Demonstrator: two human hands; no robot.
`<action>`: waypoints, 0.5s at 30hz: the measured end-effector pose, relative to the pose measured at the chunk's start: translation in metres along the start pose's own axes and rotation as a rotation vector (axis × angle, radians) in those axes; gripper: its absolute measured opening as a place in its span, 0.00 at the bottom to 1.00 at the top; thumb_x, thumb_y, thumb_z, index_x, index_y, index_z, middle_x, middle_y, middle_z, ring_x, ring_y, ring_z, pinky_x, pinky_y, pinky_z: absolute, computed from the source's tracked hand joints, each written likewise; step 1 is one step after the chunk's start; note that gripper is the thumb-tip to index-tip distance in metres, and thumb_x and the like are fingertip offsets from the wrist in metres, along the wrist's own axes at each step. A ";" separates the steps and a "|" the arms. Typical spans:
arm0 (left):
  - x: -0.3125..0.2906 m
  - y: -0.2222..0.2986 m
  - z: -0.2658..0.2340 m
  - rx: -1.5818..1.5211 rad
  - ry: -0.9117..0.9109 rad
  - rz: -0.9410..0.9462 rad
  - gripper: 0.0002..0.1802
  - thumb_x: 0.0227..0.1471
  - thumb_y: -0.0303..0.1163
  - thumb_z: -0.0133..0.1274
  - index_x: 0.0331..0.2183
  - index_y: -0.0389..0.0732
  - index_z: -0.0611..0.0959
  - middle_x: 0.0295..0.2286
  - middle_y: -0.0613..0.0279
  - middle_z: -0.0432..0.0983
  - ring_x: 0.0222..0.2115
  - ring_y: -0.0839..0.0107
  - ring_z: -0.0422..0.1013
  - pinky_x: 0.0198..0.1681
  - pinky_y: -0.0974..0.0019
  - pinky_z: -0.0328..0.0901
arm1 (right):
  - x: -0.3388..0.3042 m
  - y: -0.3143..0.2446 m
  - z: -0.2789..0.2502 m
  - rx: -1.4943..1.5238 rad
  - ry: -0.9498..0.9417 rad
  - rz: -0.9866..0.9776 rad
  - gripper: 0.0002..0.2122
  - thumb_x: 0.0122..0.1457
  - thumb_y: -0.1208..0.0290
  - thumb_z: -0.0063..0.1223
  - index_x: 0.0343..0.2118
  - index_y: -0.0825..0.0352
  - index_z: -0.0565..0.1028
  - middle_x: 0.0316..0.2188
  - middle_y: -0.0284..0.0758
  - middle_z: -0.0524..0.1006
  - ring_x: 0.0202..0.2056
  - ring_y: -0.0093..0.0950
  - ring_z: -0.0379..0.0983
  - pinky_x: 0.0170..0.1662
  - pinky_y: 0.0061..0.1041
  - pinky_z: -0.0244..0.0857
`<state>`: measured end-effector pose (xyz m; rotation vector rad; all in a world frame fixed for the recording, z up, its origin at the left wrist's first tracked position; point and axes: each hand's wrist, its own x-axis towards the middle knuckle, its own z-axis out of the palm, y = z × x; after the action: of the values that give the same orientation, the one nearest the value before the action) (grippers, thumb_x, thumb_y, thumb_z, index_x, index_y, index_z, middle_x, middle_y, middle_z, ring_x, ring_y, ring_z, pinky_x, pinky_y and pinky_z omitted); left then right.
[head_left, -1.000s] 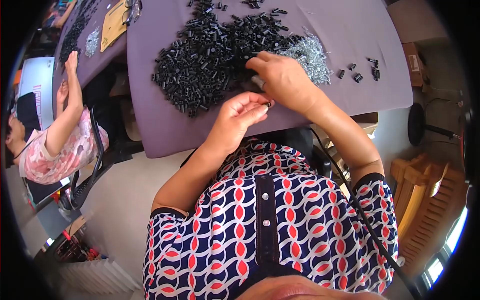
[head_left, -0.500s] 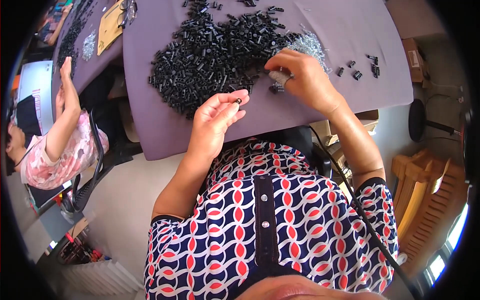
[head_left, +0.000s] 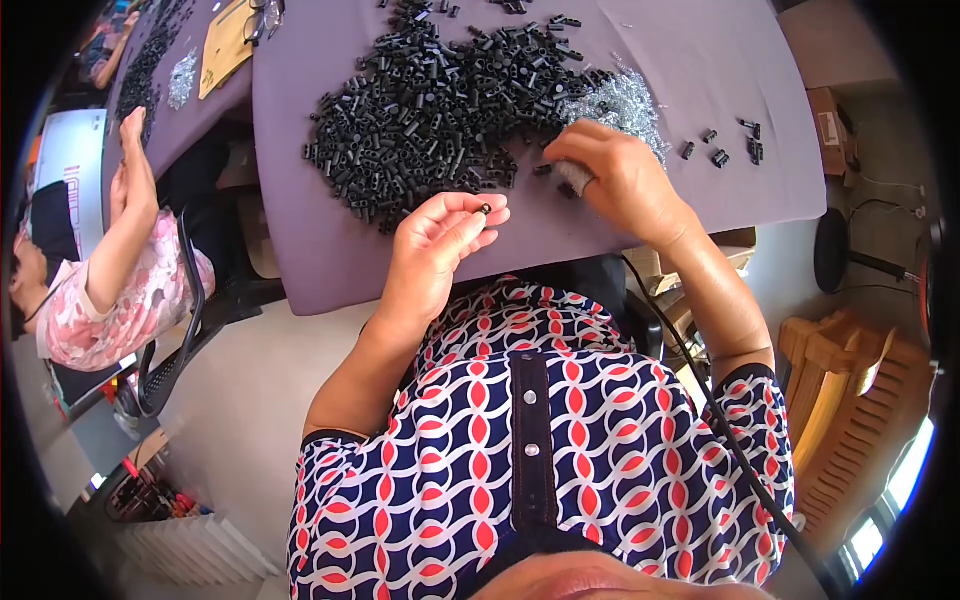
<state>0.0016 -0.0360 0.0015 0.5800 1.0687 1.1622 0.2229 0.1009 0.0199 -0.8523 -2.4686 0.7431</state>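
My left hand [head_left: 438, 248] is closed in a pinch, with a small black plastic piece [head_left: 486, 209] between thumb and fingertips. It hovers over the near edge of the table, just below a large heap of small black plastic pieces [head_left: 430, 130]. My right hand [head_left: 625, 183] is lowered over the heap's right side, fingers curled down and a pale wrap [head_left: 574, 176] on one finger. Its fingertips are partly hidden, so anything they hold cannot be made out. Close beyond it lies a pile of tiny shiny silvery pieces [head_left: 630, 105].
Several black pieces [head_left: 720, 158] lie apart on the purple-grey tablecloth [head_left: 740, 80] at the right. A co-worker [head_left: 120, 270] sits at a neighbouring table on the left. Eyeglasses [head_left: 265, 18] and a tan envelope [head_left: 226, 45] lie far left. A black cable [head_left: 690, 360] crosses beside my right arm.
My right hand has shifted slightly right and toward me at the heap's edge. The left hand keeps its pinch on the black piece. The co-worker's arms have moved slightly.
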 end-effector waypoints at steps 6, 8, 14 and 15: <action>0.004 -0.005 -0.003 -0.021 0.000 -0.002 0.09 0.63 0.27 0.51 0.44 0.36 0.79 0.42 0.54 0.80 0.42 0.65 0.77 0.48 0.63 0.72 | 0.015 -0.014 0.004 -0.011 -0.049 -0.012 0.11 0.49 0.81 0.57 0.38 0.66 0.78 0.33 0.38 0.76 0.36 0.42 0.76 0.38 0.37 0.71; 0.003 -0.004 -0.002 -0.038 0.030 0.000 0.09 0.63 0.27 0.51 0.44 0.36 0.79 0.39 0.56 0.80 0.39 0.67 0.78 0.47 0.63 0.73 | 0.023 -0.013 0.014 -0.063 -0.059 -0.052 0.12 0.47 0.81 0.57 0.37 0.66 0.78 0.33 0.38 0.76 0.37 0.42 0.76 0.38 0.37 0.71; 0.002 -0.006 -0.003 -0.060 0.027 -0.012 0.09 0.63 0.27 0.51 0.43 0.35 0.79 0.39 0.56 0.80 0.39 0.68 0.77 0.47 0.62 0.73 | 0.036 -0.009 0.025 -0.114 -0.036 -0.065 0.06 0.48 0.80 0.55 0.30 0.67 0.76 0.28 0.39 0.75 0.33 0.41 0.77 0.37 0.38 0.72; 0.002 -0.006 -0.004 -0.061 0.028 -0.011 0.09 0.63 0.27 0.51 0.43 0.35 0.79 0.39 0.56 0.80 0.39 0.68 0.77 0.47 0.62 0.73 | 0.035 -0.008 0.023 -0.114 -0.038 -0.066 0.06 0.48 0.80 0.55 0.30 0.67 0.76 0.28 0.39 0.75 0.33 0.41 0.77 0.37 0.38 0.72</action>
<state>0.0011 -0.0363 -0.0060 0.5109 1.0553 1.1926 0.1818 0.1109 0.0141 -0.7988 -2.5807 0.6057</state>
